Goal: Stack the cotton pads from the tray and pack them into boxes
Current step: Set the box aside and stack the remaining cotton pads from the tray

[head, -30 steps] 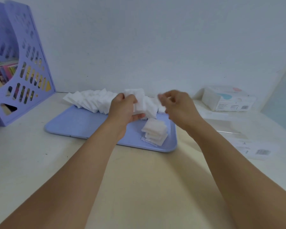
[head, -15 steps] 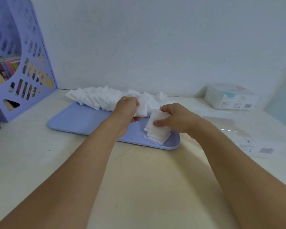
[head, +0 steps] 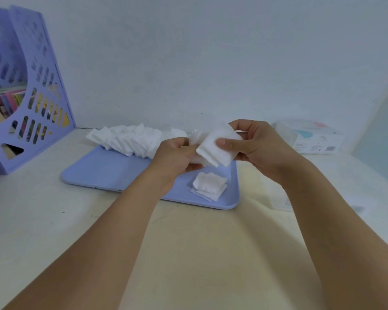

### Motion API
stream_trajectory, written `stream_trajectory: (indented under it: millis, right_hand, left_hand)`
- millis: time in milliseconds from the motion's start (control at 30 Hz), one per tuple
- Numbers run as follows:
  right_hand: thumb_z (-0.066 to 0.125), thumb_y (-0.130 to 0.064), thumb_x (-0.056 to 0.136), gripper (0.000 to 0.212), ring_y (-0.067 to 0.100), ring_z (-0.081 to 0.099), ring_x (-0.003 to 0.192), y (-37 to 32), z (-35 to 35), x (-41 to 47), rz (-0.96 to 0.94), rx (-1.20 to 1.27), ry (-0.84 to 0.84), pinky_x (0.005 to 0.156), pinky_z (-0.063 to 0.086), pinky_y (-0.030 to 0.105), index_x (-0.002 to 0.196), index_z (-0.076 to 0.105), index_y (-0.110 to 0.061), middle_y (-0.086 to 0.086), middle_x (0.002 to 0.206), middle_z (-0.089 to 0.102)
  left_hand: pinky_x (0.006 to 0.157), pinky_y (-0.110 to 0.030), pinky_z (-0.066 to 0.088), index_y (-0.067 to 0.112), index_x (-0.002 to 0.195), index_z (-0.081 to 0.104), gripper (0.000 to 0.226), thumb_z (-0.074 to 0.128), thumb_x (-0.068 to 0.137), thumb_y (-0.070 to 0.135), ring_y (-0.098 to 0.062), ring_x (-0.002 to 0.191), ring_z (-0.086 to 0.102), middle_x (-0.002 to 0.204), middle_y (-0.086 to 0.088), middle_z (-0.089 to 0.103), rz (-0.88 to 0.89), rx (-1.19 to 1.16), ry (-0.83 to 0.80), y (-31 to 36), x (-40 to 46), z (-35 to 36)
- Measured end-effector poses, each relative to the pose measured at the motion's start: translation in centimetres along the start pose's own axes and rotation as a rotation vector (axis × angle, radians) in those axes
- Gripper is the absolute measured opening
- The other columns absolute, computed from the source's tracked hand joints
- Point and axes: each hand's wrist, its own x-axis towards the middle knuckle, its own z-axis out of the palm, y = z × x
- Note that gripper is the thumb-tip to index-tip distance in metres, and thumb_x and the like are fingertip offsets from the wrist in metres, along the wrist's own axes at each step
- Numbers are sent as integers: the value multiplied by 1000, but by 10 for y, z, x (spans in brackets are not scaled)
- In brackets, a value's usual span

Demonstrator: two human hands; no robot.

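Note:
A lilac tray [head: 112, 173] lies on the table. A row of white cotton pads [head: 130, 139] leans along its far edge. A small stack of pads [head: 208, 186] sits in the tray's near right corner. My right hand [head: 255, 148] pinches a bundle of pads [head: 217, 148] above that stack, thumb on its face. My left hand [head: 177, 157] grips more pads [head: 196, 161] from the right end of the row, touching the bundle's left edge.
A clear box of cotton pads [head: 311, 139] stands at the far right by the wall. Flat transparent packaging [head: 287, 198] lies on the table right of the tray. A lilac file holder [head: 29, 97] with books stands at the far left.
My right hand has lifted from the small stack in the tray corner with a bundle of pads and raised it beside my left hand. The left hand stays at the row's end.

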Motion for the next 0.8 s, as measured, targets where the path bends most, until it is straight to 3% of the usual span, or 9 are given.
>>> stream_trajectory:
  millis: [67,167,233,433,567,667,733,800]
  right_hand:
    - [82,-10,80,26,33,67,85,1,-2,1,-22,-69,6,84,54,54,102,72,-1,28,98,72]
    - [82,-7,81,26,10,56,60,1,-4,2,-58,-157,-3,58,46,22,102,72,3,15,78,68]
    - [81,-4,82,24,5,54,53,2,-4,2,-76,-179,0,51,42,15,102,71,6,11,75,67]
    - [78,-7,85,17,14,57,65,5,-6,4,-94,-265,-9,57,46,21,99,72,0,16,80,68]
    - [73,-5,89,19,23,66,80,8,-7,6,-87,-227,-25,76,57,44,106,69,4,29,101,70]
    - [73,-6,90,16,26,65,80,9,-7,6,-95,-249,-20,78,56,56,103,70,1,29,99,69]
    - [74,-6,89,15,21,64,76,9,-6,6,-113,-252,-3,68,57,46,102,72,0,26,93,71]
    - [76,-5,87,12,10,62,65,8,-5,5,-148,-229,70,55,51,25,98,75,1,15,83,72]
  left_hand:
    - [78,-30,61,2,107,73,23,74,88,14,-28,103,73,111,-18,74,8,32,-37,1,-3,2]
    - [76,-29,60,5,107,75,20,73,89,16,-25,95,74,105,-16,76,7,62,-92,3,-6,3]
    - [72,-27,60,4,106,74,19,70,91,16,-24,94,75,103,-15,77,-13,61,-117,4,-7,3]
    - [74,-35,63,6,95,68,19,51,98,15,-25,84,74,88,-11,76,-97,-99,-146,10,-7,4]
    - [84,-36,62,-4,111,69,23,64,90,2,-32,103,72,108,-22,74,-71,6,-187,7,-6,4]
    - [88,-37,60,1,113,70,26,68,88,-3,-30,105,72,110,-18,75,-44,76,-202,4,-6,2]
    - [84,-34,61,2,113,70,26,67,89,-3,-28,103,73,109,-16,75,-41,83,-207,4,-6,2]
    - [78,-29,60,2,111,72,22,66,90,-1,-26,100,73,108,-15,76,-38,79,-201,3,-6,2]
